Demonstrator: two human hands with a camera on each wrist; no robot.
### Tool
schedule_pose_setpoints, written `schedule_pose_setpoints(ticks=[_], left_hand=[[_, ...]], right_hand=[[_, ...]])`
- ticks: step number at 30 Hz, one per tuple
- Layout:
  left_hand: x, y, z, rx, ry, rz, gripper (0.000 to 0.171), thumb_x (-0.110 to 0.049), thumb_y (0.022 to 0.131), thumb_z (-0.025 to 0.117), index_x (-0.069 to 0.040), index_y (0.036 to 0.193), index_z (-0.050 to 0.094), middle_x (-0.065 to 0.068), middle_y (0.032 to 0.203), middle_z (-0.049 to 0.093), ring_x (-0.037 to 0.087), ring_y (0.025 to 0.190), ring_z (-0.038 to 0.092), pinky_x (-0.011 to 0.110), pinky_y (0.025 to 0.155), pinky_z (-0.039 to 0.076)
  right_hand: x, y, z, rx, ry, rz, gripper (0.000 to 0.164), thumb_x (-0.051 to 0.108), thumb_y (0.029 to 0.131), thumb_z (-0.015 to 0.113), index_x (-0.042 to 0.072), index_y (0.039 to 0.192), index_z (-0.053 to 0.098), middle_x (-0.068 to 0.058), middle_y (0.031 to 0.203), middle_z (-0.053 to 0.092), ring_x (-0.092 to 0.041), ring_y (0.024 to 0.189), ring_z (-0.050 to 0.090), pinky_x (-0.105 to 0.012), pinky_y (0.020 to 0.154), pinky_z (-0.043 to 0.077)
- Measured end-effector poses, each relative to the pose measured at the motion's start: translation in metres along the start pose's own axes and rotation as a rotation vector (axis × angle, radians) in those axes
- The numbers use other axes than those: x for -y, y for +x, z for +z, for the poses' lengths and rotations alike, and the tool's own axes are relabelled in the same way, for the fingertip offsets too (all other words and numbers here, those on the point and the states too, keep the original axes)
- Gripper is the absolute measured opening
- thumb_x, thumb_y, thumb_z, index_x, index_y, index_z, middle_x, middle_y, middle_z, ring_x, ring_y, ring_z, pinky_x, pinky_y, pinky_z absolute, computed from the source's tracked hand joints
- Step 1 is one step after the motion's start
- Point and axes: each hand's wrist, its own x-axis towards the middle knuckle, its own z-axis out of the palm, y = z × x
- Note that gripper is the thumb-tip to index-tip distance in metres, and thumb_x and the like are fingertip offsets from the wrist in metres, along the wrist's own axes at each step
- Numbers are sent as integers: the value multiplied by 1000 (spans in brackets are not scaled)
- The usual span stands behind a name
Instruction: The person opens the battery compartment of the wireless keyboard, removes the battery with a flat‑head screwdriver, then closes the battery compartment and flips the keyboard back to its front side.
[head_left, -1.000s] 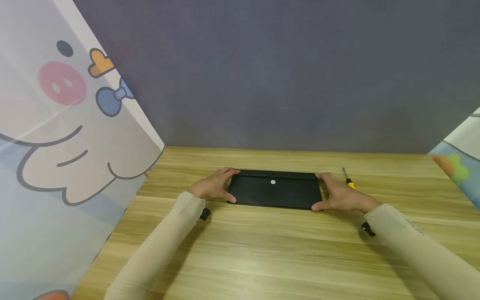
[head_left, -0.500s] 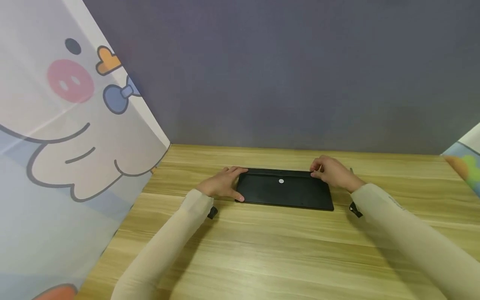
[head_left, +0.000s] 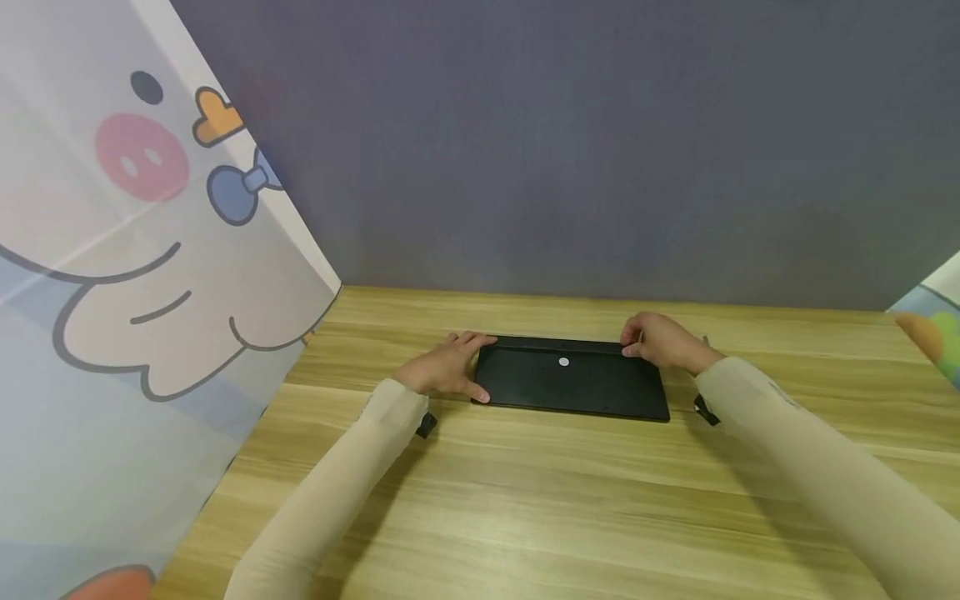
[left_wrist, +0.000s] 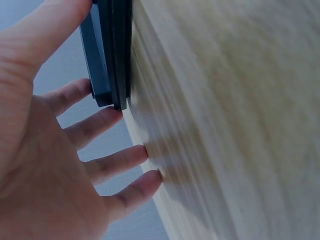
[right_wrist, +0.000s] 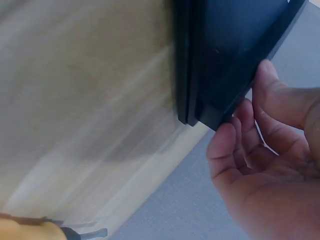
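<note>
Head view: black panel [head_left: 577,387] lay flat on the counter [head_left: 517,500] between the hands, long axis running left to right from one set of fingers to the other. Left hand [head_left: 446,367] was fanned wide at the short left end, fingers nearly straight, thumb on the near corner, index at the far corner. Left wrist view had its two outermost fingers off the panel, tips by the counter. Right hand [head_left: 663,343] was at the far right corner, thumb and bent fingers close together, pinching the ridge [head_left: 558,343] near its end; how firmly, couldn't tell. Key relation: ridge ran along the far long edge, leftward from the right fingers, so the right hand was nearer its right end. Rest of the panel lay toward the person from those fingers, near right corner untouched. White dot [head_left: 564,362] sat left of the right fingers, just on the near side of the ridge. Screwdriver [right_wrist: 32,231] lay right of the right fingers, apart, not held; mostly hidden in head view.
</note>
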Motion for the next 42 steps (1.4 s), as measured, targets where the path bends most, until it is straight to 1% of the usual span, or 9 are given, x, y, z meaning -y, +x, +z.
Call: schedule_pose_setpoints(ticks=[4, 8, 11, 18, 21, 26, 33, 37, 42], left_hand=[[-3, 0, 1, 4, -1, -9, 104, -51, 68, 79, -31, 151, 20, -1, 154, 18, 38, 140, 10, 59, 104, 22], [-4, 0, 1, 6, -8, -13, 103, -50, 68, 79, -32, 151, 20, -1, 155, 17, 38, 140, 9, 60, 103, 23], [-3, -1, 2, 8, -11, -24, 103, -50, 68, 79, -32, 151, 19, 0, 155, 16, 39, 140, 9, 61, 102, 24], [5, -4, 5, 3, -32, -30, 105, -52, 67, 79, -33, 151, 20, 0, 155, 16, 39, 140, 8, 62, 101, 25], [7, -4, 6, 5, -44, -28, 104, -51, 67, 79, -32, 151, 20, 0, 155, 15, 40, 140, 7, 63, 101, 24], [4, -1, 5, 2, -55, -4, 103, -49, 69, 79, -30, 151, 20, 1, 155, 15, 40, 140, 7, 63, 102, 22], [1, 0, 4, 15, -62, -33, 103, -48, 70, 80, -31, 152, 19, 1, 156, 13, 39, 140, 4, 64, 100, 24], [0, 0, 4, 18, -62, -31, 103, -46, 70, 80, -30, 152, 19, 2, 156, 13, 39, 140, 5, 64, 99, 25], [-1, 0, 6, 12, -44, -17, 102, -46, 71, 80, -29, 152, 20, 3, 155, 15, 39, 140, 6, 65, 100, 22]], right_hand=[[-1, 4, -4, 62, 21, 23, 6, 3, 88, 67, 1, 91, 62, -9, 87, 60, -21, 76, 57, -38, 66, 47], [-1, 7, -8, 101, 12, 7, 6, 1, 86, 68, -1, 90, 63, -7, 86, 61, -21, 77, 56, -39, 69, 47], [1, 10, -10, 133, 7, 8, 7, 2, 86, 68, -1, 89, 64, -7, 83, 60, -20, 74, 54, -39, 68, 47], [8, 17, -9, 181, 34, 51, 7, 2, 87, 67, 0, 86, 61, -8, 83, 58, -20, 73, 50, -34, 67, 44], [9, 18, -7, 193, 57, 66, 7, 1, 87, 67, 1, 86, 60, -9, 84, 58, -20, 72, 49, -33, 65, 43], [4, 17, -9, 195, 60, 76, 8, 0, 88, 66, 1, 84, 59, -9, 83, 56, -20, 72, 47, -32, 65, 42], [1, 21, -10, 192, 52, 66, 17, 2, 88, 66, 8, 78, 55, -7, 80, 53, -19, 70, 45, -32, 64, 41], [2, 22, -11, 202, 48, 74, 14, 1, 88, 66, 7, 79, 56, -6, 79, 53, -19, 70, 45, -31, 63, 40], [1, 18, -10, 205, 54, 76, 12, 0, 87, 66, 5, 81, 57, -6, 78, 53, -18, 69, 45, -31, 63, 40]])
